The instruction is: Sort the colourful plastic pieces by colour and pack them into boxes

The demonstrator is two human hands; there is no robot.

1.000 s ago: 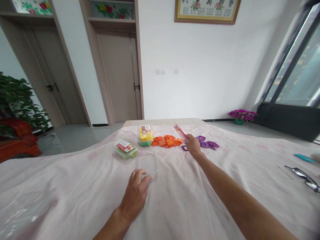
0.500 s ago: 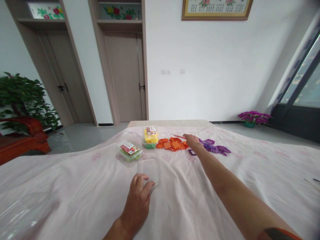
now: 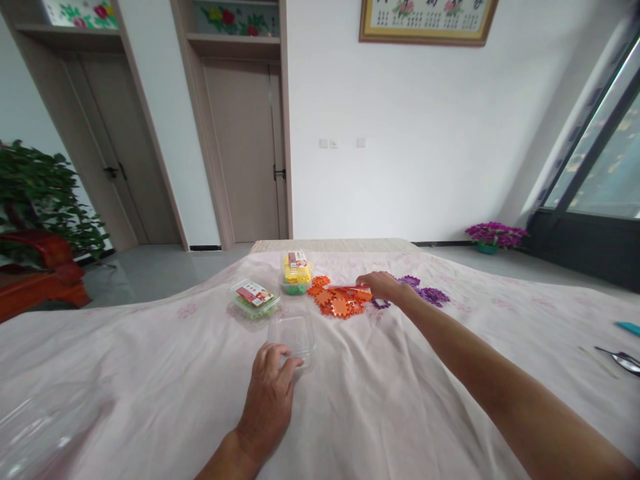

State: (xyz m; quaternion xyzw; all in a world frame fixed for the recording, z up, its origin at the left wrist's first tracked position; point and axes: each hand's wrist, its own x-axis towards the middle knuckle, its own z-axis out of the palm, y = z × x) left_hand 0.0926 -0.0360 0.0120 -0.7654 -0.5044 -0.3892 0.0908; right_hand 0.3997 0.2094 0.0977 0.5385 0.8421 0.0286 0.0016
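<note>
My left hand (image 3: 273, 380) has its thumb and fingers closed on the near edge of a clear plastic box (image 3: 306, 333), which sits on the cloth. Farther out, my right hand (image 3: 379, 285) grips a thin, red, see-through flat strip (image 3: 345, 288); its exact kind is hard to tell. The strip lies against the far side of a heap of orange gear-edged plastic pieces (image 3: 340, 307). Purple pieces (image 3: 433, 296) of a similar kind lie to the right of that hand, partly hidden by it.
Left of the orange heap stand a lidded clear box with yellow and green pieces (image 3: 297, 272) and another with green pieces (image 3: 254, 299). A large clear plastic container (image 3: 45, 427) is at the near left. Dark-handled metal tool (image 3: 623, 360) and blue item (image 3: 628, 327) lie far right.
My right hand has drawn the strip slightly nearer, and the orange pieces have shifted toward me and bunched together. My left hand stays on the clear box. The view has turned slightly right.
</note>
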